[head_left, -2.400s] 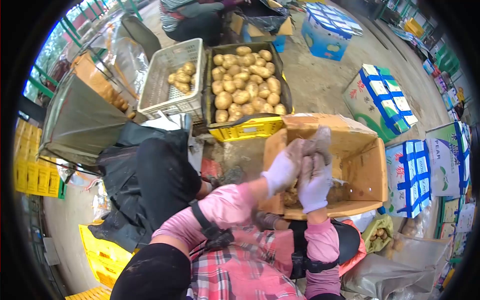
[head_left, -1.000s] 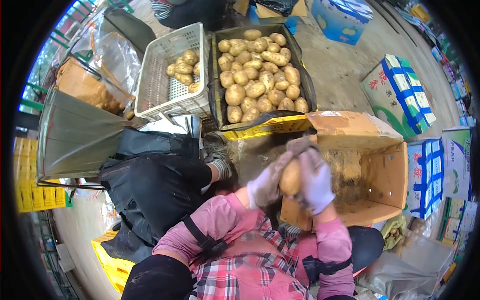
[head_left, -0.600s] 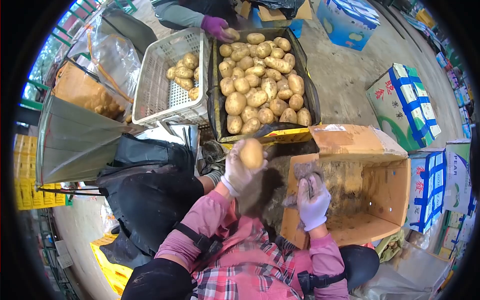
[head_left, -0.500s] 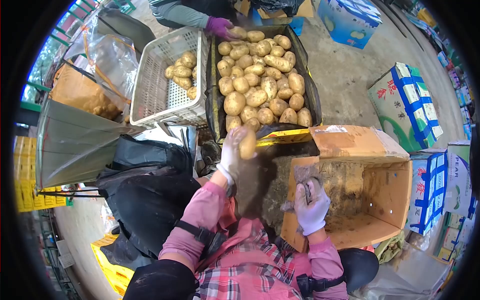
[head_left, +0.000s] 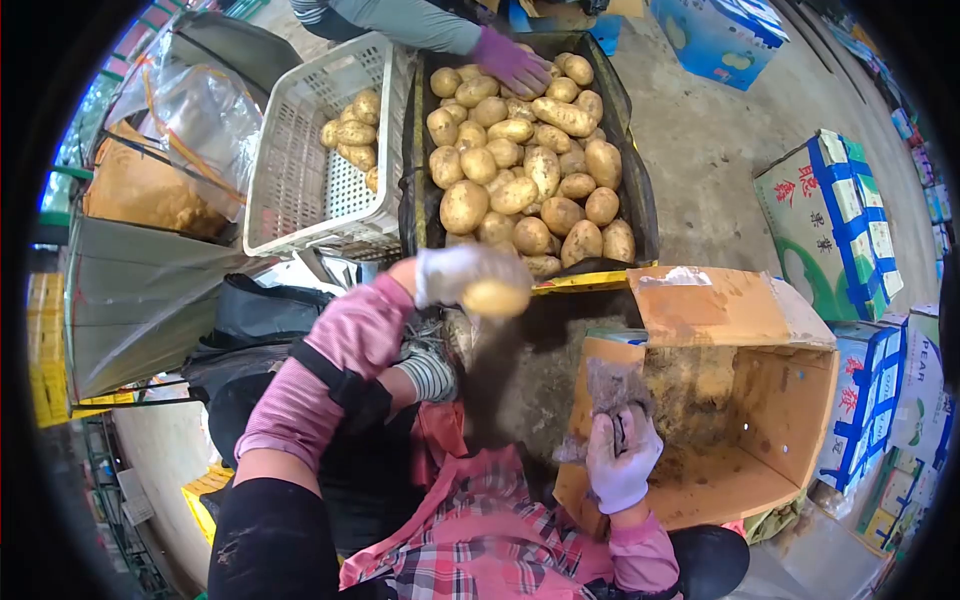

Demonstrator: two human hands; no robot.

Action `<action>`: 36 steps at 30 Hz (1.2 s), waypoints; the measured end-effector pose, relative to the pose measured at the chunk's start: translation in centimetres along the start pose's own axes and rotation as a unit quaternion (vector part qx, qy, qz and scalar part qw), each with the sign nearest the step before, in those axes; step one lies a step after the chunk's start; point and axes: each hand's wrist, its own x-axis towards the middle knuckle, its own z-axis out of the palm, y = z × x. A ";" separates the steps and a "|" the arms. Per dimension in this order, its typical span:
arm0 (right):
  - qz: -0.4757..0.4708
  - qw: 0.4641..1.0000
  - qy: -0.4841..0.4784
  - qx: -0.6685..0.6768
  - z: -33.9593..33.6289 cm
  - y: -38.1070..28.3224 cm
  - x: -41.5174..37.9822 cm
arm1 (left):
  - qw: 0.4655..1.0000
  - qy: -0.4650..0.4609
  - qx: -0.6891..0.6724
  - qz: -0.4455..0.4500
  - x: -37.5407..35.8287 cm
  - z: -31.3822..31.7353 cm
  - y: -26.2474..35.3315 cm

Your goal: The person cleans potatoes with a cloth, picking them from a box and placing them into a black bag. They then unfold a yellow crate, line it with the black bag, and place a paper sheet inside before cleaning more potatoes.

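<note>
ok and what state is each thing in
potato, held in the left hand
grey wad, gripped in the right hand, dirty
lined crate, open, heaped with potatoes
white crate, open, only a few potatoes
cardboard box, open, soiled inside
green-and-white carton, strapped in blue

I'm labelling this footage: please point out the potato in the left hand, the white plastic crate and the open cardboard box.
Held potato (head_left: pixel 497 298): head view, middle of its visible side.
White plastic crate (head_left: pixel 372 232): head view, near outer wall.
Open cardboard box (head_left: pixel 785 400): head view, right inner wall.
</note>
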 end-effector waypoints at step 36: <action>0.012 0.987 0.093 0.130 -0.5 0.6 -0.4 | 0.849 -0.072 0.316 -0.417 4.6 10.7 6.2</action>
